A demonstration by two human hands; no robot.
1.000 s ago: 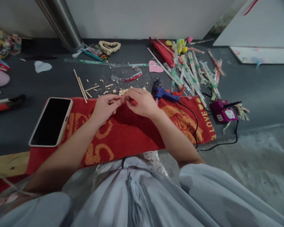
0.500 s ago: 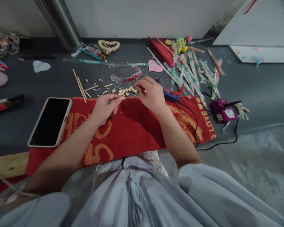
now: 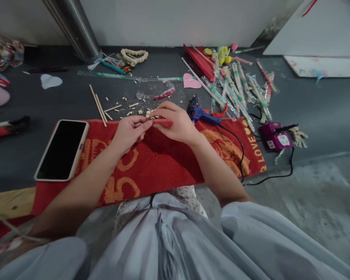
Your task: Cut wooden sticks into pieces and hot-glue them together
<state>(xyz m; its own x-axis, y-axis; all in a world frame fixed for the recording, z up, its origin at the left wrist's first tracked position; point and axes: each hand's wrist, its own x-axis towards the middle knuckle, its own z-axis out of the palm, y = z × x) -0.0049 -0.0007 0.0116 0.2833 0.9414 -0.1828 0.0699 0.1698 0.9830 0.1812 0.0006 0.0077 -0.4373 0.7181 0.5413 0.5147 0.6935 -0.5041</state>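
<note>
Above the red towel (image 3: 163, 167), my left hand (image 3: 128, 133) is closed in a pinch, thumb against fingertips. My right hand (image 3: 176, 121) meets it from the right, thumb and fingers closed together at the left fingertips. Whatever is pinched between them is too small and covered to make out. Just beyond the hands lie small cut wooden pieces (image 3: 130, 113), part of them behind my right fingers. A blue glue gun (image 3: 207, 116) rests right of my right hand, its nozzle end showing. Thin wooden sticks (image 3: 98, 105) lie to the left.
A phone (image 3: 62, 151) lies on the towel's left end. Farther back is a heart-shaped ring of small pieces (image 3: 134, 62). Wrapped sticks (image 3: 236, 87) are piled at right, near a purple box (image 3: 275, 136) with a black cord. Red-handled pliers (image 3: 6, 130) lie far left.
My right hand has moved left and down to the left fingertips, covering most of the wooden pieces and uncovering the glue gun's front. My left hand stays almost where it was.
</note>
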